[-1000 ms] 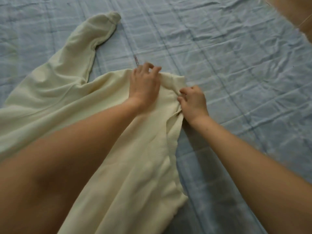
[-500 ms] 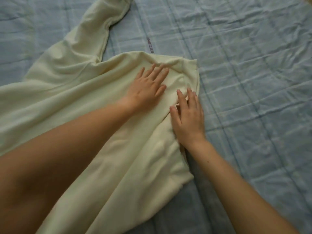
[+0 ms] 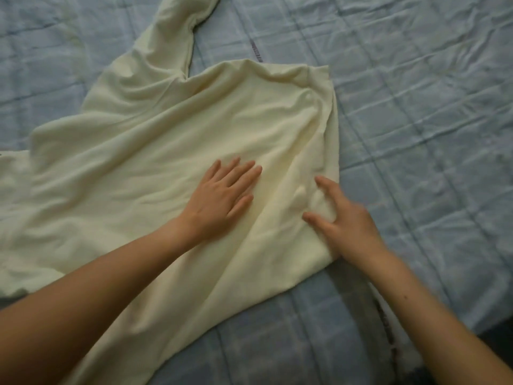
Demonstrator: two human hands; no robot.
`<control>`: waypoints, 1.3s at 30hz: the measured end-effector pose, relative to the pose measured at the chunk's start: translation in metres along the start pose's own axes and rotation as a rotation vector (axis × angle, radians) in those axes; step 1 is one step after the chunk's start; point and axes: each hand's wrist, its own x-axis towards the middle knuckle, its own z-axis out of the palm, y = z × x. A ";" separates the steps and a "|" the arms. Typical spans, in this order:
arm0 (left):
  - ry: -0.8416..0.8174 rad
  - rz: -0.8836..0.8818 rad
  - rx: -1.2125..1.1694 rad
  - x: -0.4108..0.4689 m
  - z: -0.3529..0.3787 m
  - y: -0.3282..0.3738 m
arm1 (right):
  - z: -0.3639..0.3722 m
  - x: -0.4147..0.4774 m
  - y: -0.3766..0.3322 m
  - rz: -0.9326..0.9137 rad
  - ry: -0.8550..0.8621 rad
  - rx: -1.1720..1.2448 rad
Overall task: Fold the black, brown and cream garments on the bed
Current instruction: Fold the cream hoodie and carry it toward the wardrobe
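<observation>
head | left hand (image 3: 222,195) flat, grip apart, on cream garment (image 3: 155,151) | right hand (image 3: 344,218) fingers spread, pressing its edge

Two hands pressing a cream garment on a blue bed

The cream garment (image 3: 144,151) lies spread on the bed (image 3: 416,107), one sleeve (image 3: 169,31) reaching toward the far edge. The left hand (image 3: 222,195) rests flat on the cloth, fingers together; the right hand (image 3: 347,220), slightly blurred, sits with fingers spread on the garment's folded right edge.
</observation>
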 end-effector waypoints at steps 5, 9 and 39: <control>-0.014 0.084 0.024 -0.022 0.001 0.005 | -0.054 -0.023 0.058 0.154 0.000 -0.058; -0.076 0.110 0.101 -0.043 0.021 0.005 | -0.037 -0.039 0.059 0.269 -0.011 -0.350; -0.106 -0.136 0.136 -0.259 -0.027 -0.104 | 0.204 -0.152 -0.184 -0.600 0.003 -0.283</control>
